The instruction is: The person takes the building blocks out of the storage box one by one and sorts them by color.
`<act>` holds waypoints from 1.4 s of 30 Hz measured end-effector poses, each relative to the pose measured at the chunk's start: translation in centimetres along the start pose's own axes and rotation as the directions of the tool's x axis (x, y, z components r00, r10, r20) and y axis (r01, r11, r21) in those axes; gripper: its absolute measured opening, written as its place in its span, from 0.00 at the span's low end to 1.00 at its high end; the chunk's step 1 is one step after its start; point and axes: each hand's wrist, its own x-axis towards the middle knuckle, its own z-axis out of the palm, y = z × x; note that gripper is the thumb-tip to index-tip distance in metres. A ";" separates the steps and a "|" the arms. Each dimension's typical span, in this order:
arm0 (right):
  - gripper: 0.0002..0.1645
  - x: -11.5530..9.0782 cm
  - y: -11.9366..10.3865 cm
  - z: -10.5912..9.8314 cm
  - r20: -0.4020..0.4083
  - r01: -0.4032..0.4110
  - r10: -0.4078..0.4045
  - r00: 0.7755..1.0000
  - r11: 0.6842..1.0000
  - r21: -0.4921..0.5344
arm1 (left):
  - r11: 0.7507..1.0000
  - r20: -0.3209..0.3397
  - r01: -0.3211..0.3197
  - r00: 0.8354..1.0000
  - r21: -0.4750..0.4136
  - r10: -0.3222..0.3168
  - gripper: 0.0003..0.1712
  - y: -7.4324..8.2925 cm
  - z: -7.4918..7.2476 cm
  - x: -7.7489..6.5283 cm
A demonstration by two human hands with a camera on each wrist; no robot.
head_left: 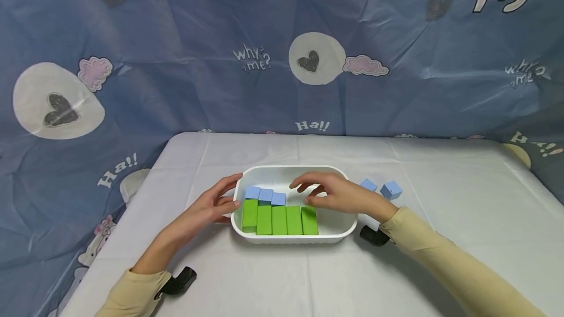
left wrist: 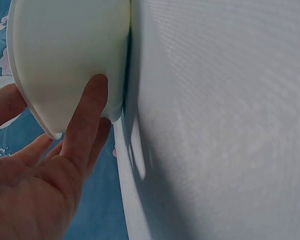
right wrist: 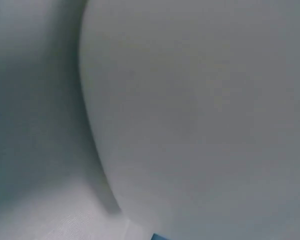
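A white plastic tub (head_left: pixel 335 226) holds a row of several green blocks (head_left: pixel 279 220) along its near side. Three light blue blocks (head_left: pixel 266 194) lie behind them at the left. My left hand (head_left: pixel 211 204) holds the tub's left end, thumb at the rim; the left wrist view shows other fingers (left wrist: pixel 85 120) against the outer wall. Over the tub's right half is my right hand (head_left: pixel 337 192), its fingers loosely bent, thumb and fingertips apart, with nothing visible between them. In the right wrist view the tub's pale outer wall (right wrist: pixel 200 115) fills most of the picture and hides this hand.
Two more blue blocks, a nearer-to-tub block (head_left: pixel 368 185) partly behind the right wrist and another block (head_left: pixel 391 190), lie right of the tub. A white cloth (head_left: pixel 282 278) covers the table. A blue printed curtain (head_left: pixel 246 92) hangs behind it.
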 end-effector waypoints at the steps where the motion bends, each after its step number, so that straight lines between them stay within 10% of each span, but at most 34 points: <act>1: 0.22 0.2 0.0 0.0 0.020 -0.007 0.007 1.000 1.000 0.000 | 1.000 -0.001 0.001 1.000 -0.001 -0.001 0.37 0.0 0.0 0.0; 19: 0.30 2.5 1.2 0.3 0.241 -0.053 0.047 0.969 0.998 0.015 | 1.000 0.002 0.008 1.000 -0.008 -0.008 0.37 -0.1 0.2 0.0; 42: 0.22 2.8 1.8 0.6 0.149 -0.111 0.119 0.982 0.992 -0.066 | 1.000 -0.011 0.015 1.000 0.001 -0.015 0.37 0.0 0.1 0.0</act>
